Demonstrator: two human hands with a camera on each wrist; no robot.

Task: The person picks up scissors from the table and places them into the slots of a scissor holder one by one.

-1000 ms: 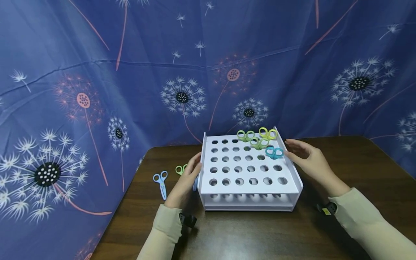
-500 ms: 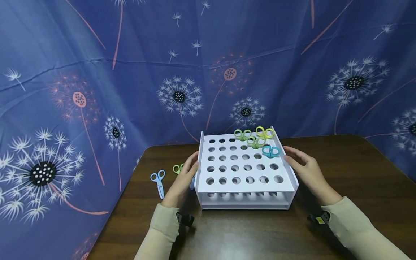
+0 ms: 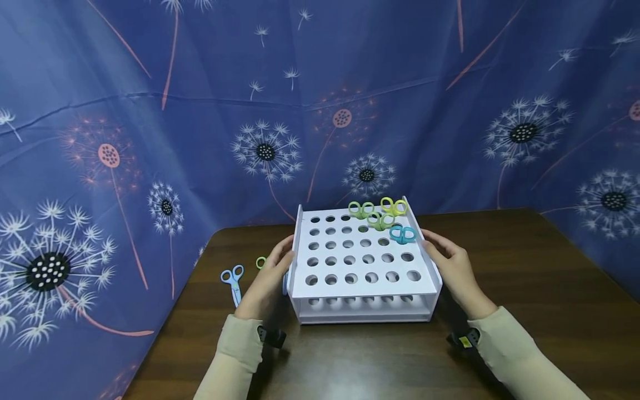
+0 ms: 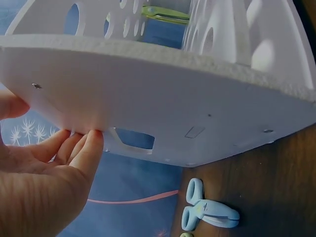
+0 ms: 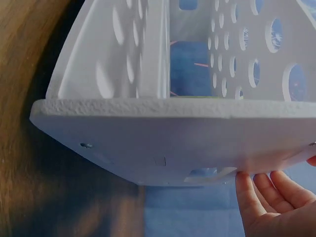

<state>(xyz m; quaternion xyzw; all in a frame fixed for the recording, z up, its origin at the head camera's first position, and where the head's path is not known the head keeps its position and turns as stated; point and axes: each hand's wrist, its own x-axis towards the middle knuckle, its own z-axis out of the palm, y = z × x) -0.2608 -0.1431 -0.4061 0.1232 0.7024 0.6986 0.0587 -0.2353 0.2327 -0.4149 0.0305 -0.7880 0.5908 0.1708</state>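
Observation:
A white rack (image 3: 365, 286) with rows of round holes stands on the table. In the head view, two green scissors (image 3: 361, 209), yellow scissors (image 3: 393, 206) and teal scissors (image 3: 402, 234) sit handles-up in holes at its back right. My left hand (image 3: 265, 286) rests on the rack's left side; in the left wrist view its fingertips (image 4: 93, 136) touch the outer panel. On the opposite side lies my right hand (image 3: 455, 275), its fingertips (image 5: 243, 177) touching the right panel in the right wrist view. The fingers of both hands look mostly straight.
Light blue scissors (image 3: 233, 283) lie on the brown wooden table (image 3: 360, 361), left of my left hand. Green scissors (image 3: 260, 262) and a blue piece (image 3: 285, 283) are partly hidden by that hand. A blue dandelion-print cloth (image 3: 425, 83) hangs behind.
The whole head view has shifted left, scenery included. My right hand has come closer to the rack's right side and slightly lower. The left hand stays at the left side.

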